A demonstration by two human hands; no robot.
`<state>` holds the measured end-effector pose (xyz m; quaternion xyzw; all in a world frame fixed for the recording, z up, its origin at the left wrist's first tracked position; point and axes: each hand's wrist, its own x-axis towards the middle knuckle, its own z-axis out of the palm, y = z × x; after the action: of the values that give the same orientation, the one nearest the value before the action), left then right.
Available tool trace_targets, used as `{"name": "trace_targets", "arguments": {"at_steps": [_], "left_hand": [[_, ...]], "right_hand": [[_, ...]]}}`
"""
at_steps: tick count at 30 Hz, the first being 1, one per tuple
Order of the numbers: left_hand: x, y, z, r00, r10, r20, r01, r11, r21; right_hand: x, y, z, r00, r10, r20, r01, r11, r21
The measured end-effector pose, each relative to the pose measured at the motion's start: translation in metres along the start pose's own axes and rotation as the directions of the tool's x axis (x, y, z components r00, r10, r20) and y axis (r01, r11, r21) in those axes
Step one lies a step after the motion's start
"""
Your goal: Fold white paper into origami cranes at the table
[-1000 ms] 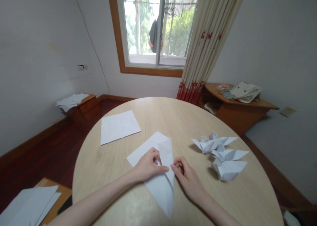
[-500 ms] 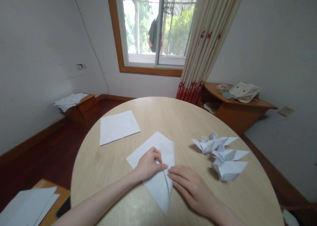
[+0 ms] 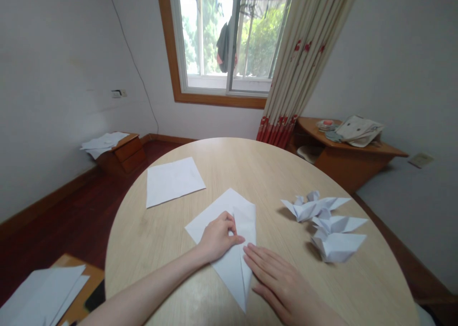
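Observation:
A white sheet of paper (image 3: pixel 229 207), partly folded along its right side into a long point, lies on the round wooden table (image 3: pixel 272 173) in front of me. My left hand (image 3: pixel 217 238) rests on it with fingers curled, pinning the paper near the fold. Flat on the table, my right hand (image 3: pixel 282 283) has its fingers stretched out, their tips pressing the folded flap's edge. A flat unfolded white sheet (image 3: pixel 173 180) lies to the far left on the table.
Three folded paper shapes (image 3: pixel 327 223) sit at the table's right. Loose sheets (image 3: pixel 39 300) lie on a low surface at the lower left. A small wooden cabinet (image 3: pixel 119 149) with papers stands by the left wall, a corner shelf (image 3: pixel 343 149) at the right.
My right hand has gone from a pinch at the paper's fold to lying flat with fingers stretched, and slid towards me along the flap. The flap now lies flatter. The left hand barely moved.

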<state>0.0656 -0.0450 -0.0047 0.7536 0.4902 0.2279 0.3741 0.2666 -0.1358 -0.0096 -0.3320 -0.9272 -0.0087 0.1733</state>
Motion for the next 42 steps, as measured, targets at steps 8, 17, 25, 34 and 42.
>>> {"name": "trace_targets", "arguments": {"at_steps": [8, 17, 25, 34, 42], "left_hand": [[-0.0009, -0.0021, 0.0003, 1.000, 0.026, -0.015, -0.027, 0.999, -0.043], [-0.0013, 0.0009, 0.0022, 1.000, 0.018, -0.023, -0.018, 1.000, -0.006], [-0.0027, 0.0008, 0.0011, 0.999, 0.034, -0.014, -0.033, 0.999, 0.009], [-0.0033, -0.0003, 0.0021, 0.999, 0.044, -0.020, -0.044, 0.999, -0.008], [-0.0038, -0.0067, 0.0023, 0.996, 0.093, 0.004, -0.093, 0.994, -0.054]], "right_hand": [[0.0029, 0.0002, -0.0074, 0.995, 0.014, 0.101, -0.015, 1.000, 0.012], [0.0014, 0.0007, -0.0099, 0.992, -0.023, 0.120, 0.029, 0.998, -0.048], [0.0005, 0.0000, -0.0099, 0.992, -0.029, 0.123, 0.036, 0.998, -0.053], [0.0014, -0.0014, -0.0105, 0.985, -0.020, 0.173, 0.032, 0.997, -0.064], [0.0006, -0.0016, -0.0098, 0.985, -0.025, 0.169, 0.033, 0.998, -0.045]]}}
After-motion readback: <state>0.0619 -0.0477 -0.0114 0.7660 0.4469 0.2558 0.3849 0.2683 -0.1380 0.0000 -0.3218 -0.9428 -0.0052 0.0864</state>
